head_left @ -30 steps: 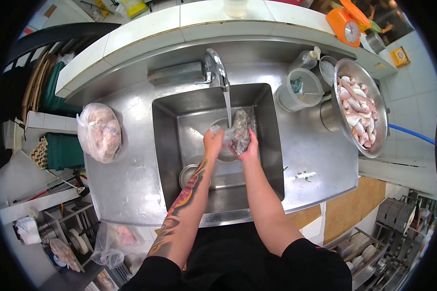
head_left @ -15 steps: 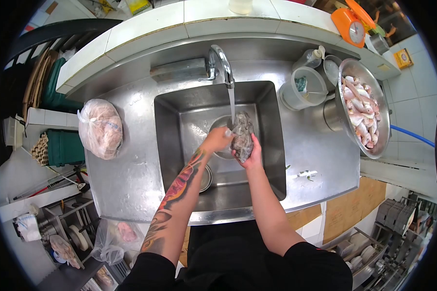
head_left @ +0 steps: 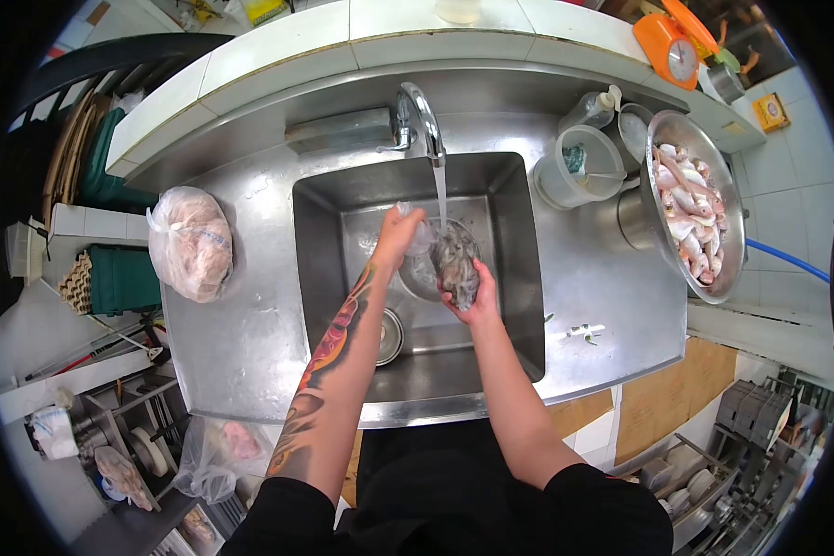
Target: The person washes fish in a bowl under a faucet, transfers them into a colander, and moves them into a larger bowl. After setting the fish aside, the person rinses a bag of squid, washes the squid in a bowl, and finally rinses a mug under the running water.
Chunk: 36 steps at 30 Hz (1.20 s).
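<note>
My right hand (head_left: pixel 473 292) is closed round a wet, mottled grey lump (head_left: pixel 456 264), which looks like raw seafood. The lump tilts over a metal bowl (head_left: pixel 420 283) in the sink (head_left: pixel 338 232). Water falls from the faucet (head_left: pixel 424 120) right beside the lump's upper end. To the left of it, my left hand (head_left: pixel 398 233) is closed on a crumpled piece of clear plastic (head_left: pixel 421 243), and the plastic trails toward the lump. Part of the bowl is hidden behind the lump and my hands.
A knotted plastic bag (head_left: pixel 193 246) of pale meat sits on the left counter. To the right stand a clear plastic tub (head_left: pixel 579 171), a soap bottle (head_left: pixel 590 111) and a tilted metal basin (head_left: pixel 660 218) heaped with pinkish fish. An orange scale (head_left: pixel 672 51) is on the back ledge.
My left hand has moved up and left, away from the grey lump, drawing clear plastic with it. My right hand and the lump have shifted slightly left and down.
</note>
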Available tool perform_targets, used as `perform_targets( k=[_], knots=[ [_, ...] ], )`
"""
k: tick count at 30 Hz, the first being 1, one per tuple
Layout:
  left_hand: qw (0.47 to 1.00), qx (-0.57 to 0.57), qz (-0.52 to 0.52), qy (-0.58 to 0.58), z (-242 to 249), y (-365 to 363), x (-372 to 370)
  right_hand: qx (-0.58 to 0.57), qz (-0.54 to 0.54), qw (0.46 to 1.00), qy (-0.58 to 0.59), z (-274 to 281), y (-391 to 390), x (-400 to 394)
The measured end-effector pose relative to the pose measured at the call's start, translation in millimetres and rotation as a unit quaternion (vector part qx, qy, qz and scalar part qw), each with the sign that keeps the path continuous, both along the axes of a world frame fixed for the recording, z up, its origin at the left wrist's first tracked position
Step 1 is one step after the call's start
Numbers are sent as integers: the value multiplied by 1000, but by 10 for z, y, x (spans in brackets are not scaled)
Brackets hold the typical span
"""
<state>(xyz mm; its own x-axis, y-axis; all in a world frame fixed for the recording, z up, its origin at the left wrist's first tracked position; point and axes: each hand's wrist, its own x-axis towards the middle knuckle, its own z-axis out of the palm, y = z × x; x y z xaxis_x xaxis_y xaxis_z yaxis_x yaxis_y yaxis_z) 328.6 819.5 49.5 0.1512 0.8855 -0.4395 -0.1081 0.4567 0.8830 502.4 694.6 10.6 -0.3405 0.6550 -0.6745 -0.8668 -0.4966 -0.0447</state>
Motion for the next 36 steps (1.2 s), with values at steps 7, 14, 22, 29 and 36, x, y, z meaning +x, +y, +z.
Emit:
perform_targets(
  k=[7,14,22,29,36],
  knots=[
    [947,161,-142,238,-191,-127,155,31,-15,996,-82,154,150,33],
    [926,98,-111,349,234,-340,458,34,-95,956,-275,303,242,-164],
    [891,106,-177,404,196,-335,470,13,-128,931,-342,320,174,-214],
    [905,187,-213,318,-167,-364,313,29,-127,949,-286,311,184,-147],
    [976,161,-79,122,-219,-400,343,79,-108,965,-226,319,172,31]
  ],
)
